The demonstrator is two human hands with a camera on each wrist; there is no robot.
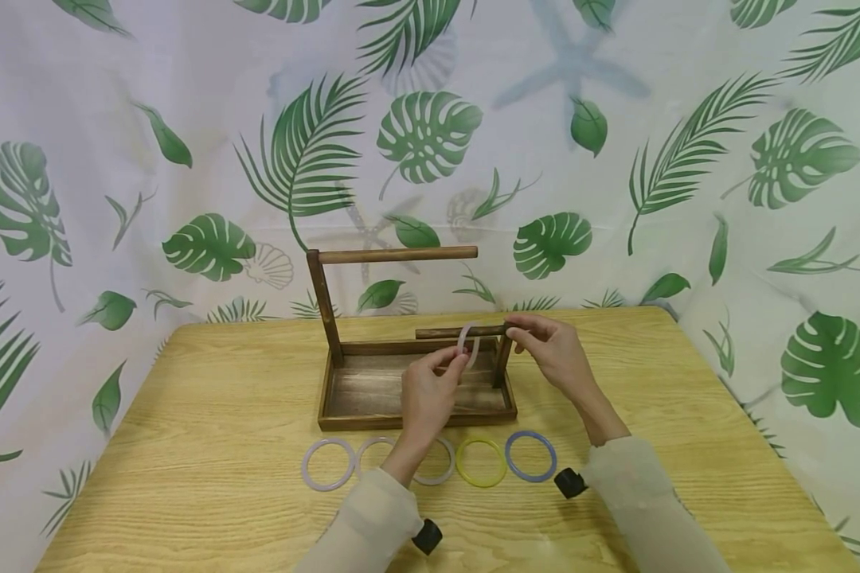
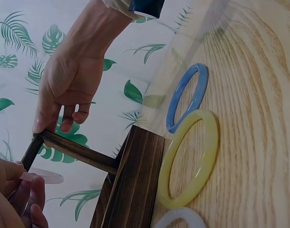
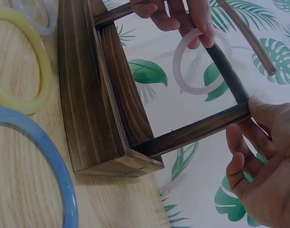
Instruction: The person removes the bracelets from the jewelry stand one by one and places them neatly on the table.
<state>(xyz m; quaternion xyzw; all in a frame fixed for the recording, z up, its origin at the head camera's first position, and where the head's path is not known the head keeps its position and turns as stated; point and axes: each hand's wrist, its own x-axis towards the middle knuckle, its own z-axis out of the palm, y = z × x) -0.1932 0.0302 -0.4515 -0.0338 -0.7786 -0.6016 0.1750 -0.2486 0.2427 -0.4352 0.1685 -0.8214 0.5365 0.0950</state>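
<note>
My left hand [image 1: 428, 394] pinches a pale pink bangle [image 3: 177, 66] between thumb and fingers. This bangle hangs around the lower bar [image 1: 437, 333] of a dark wooden bangle stand [image 1: 417, 422], with the bar running through it. At the bar's right end, my right hand [image 1: 555, 358] pinches the top corner of the short post [image 1: 502, 362] between thumb and fingertips. Higher up, the stand's longer upper bar [image 1: 401, 255] reaches out from the tall left post [image 1: 323, 306] with nothing on it.
In front of the stand, a row of bangles lies flat on the wooden table [image 1: 208, 446]: pale ones, including a lilac one [image 1: 328, 487], then a yellow one [image 1: 481, 484] and a blue one [image 1: 531, 478]. My left forearm partly covers the row. A leaf-printed cloth [image 1: 430, 143] hangs behind.
</note>
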